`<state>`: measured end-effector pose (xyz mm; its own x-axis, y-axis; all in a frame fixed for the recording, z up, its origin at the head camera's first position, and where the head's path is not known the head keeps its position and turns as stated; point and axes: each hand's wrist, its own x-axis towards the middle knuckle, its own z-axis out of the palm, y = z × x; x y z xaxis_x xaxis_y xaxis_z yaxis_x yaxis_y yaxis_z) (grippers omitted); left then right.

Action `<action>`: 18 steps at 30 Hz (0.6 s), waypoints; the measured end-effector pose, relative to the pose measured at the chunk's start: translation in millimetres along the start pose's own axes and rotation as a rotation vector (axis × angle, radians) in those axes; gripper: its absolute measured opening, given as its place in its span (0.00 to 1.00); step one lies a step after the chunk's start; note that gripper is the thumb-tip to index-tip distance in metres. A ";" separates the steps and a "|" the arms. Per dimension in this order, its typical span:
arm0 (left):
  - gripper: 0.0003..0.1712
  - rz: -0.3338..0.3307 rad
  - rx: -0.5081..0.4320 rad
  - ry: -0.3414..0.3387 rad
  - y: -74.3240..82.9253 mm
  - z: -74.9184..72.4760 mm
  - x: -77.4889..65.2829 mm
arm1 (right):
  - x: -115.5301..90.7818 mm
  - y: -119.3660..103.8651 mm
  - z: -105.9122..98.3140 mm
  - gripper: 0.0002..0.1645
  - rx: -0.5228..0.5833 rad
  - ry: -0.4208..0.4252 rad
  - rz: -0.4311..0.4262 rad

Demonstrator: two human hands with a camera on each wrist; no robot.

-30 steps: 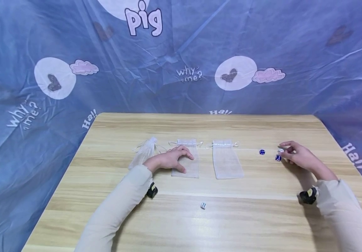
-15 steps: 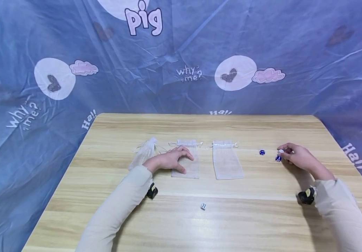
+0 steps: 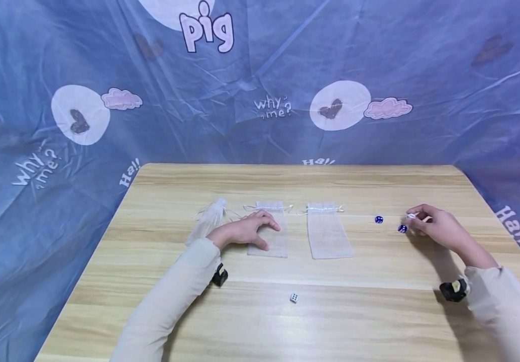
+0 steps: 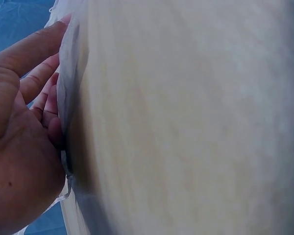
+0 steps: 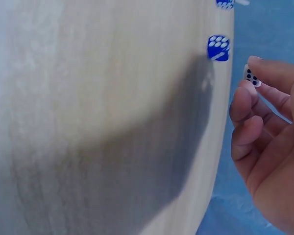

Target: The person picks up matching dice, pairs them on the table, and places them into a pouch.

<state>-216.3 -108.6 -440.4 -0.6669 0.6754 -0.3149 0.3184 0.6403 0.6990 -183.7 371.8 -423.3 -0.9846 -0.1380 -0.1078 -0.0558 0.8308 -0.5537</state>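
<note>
My right hand [image 3: 436, 226] pinches a white die [image 5: 251, 77] between thumb and fingertips. In the right wrist view the die is held off the tabletop, its dark pips showing. Close by it on the table lies a blue die [image 5: 218, 48] with white pips, and farther left a second blue die [image 3: 379, 219]. My left hand [image 3: 245, 229], fingers loosely bent, rests over the middle white mesh drawstring bag [image 3: 274, 241] and partly covers it. Beside it on the left is a gathered mesh bag [image 3: 210, 218]; a flat mesh bag [image 3: 329, 234] lies to the right.
Another white die [image 3: 294, 297] sits on the wooden table [image 3: 354, 322] toward the front. A blue printed cloth [image 3: 250, 136] hangs behind and at the sides of the table. Each wrist carries a small black camera.
The right fingers, spread near the white die a second ago, have come together on it and drawn it slightly right, away from the blue die. The left hand stays in place.
</note>
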 end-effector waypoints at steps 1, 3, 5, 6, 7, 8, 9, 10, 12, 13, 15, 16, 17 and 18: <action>0.30 -0.001 0.004 -0.001 0.1 0.1 0.4 | -1.8 -2.8 -0.6 0.19 0.010 0.009 -0.006; 0.30 -0.002 0.006 -0.001 0.2 0.2 0.9 | -5.4 -8.6 -0.6 0.19 0.032 0.022 -0.022; 0.30 -0.002 0.007 -0.001 0.1 0.2 0.6 | -8.2 -14.8 1.3 0.17 0.040 0.042 -0.060; 0.30 -0.001 0.007 -0.001 0.2 0.1 0.6 | -9.7 -18.2 2.8 0.17 0.044 0.053 -0.080; 0.30 0.000 0.006 -0.001 0.2 0.1 0.4 | -11.1 -21.9 4.4 0.16 0.050 0.058 -0.100; 0.30 -0.001 0.003 -0.001 0.2 0.2 0.3 | -12.1 -25.0 6.5 0.15 0.047 0.064 -0.122; 0.30 -0.001 0.000 -0.001 0.2 0.3 0.2 | -13.0 -28.3 8.7 0.14 0.040 0.072 -0.141; 0.30 -0.001 -0.003 -0.001 0.1 0.4 0.0 | -13.8 -32.0 10.6 0.14 0.038 0.071 -0.164; 0.30 -0.001 -0.009 0.000 0.6 0.6 -0.5 | -15.8 -39.9 14.0 0.13 0.035 0.063 -0.193; 0.30 -0.002 -0.010 0.000 0.8 0.7 -0.7 | -16.7 -43.8 15.5 0.12 0.035 0.055 -0.205; 0.30 -0.003 -0.013 0.000 1.3 0.7 -0.9 | -18.5 -51.3 18.2 0.12 0.042 0.040 -0.228; 0.30 -0.002 -0.013 0.000 1.6 0.7 -0.8 | -19.3 -55.1 19.5 0.12 0.047 0.031 -0.239; 0.30 0.000 -0.013 0.000 1.9 0.7 -0.7 | -20.2 -58.8 20.6 0.12 0.052 0.022 -0.249; 0.30 0.001 -0.013 0.000 2.0 0.8 -0.5 | -20.9 -62.7 22.2 0.12 0.059 0.018 -0.255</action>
<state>-214.8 -107.4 -439.3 -0.6664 0.6761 -0.3145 0.3102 0.6349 0.7076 -156.0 310.6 -404.7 -0.9427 -0.3290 0.0556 -0.2933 0.7375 -0.6083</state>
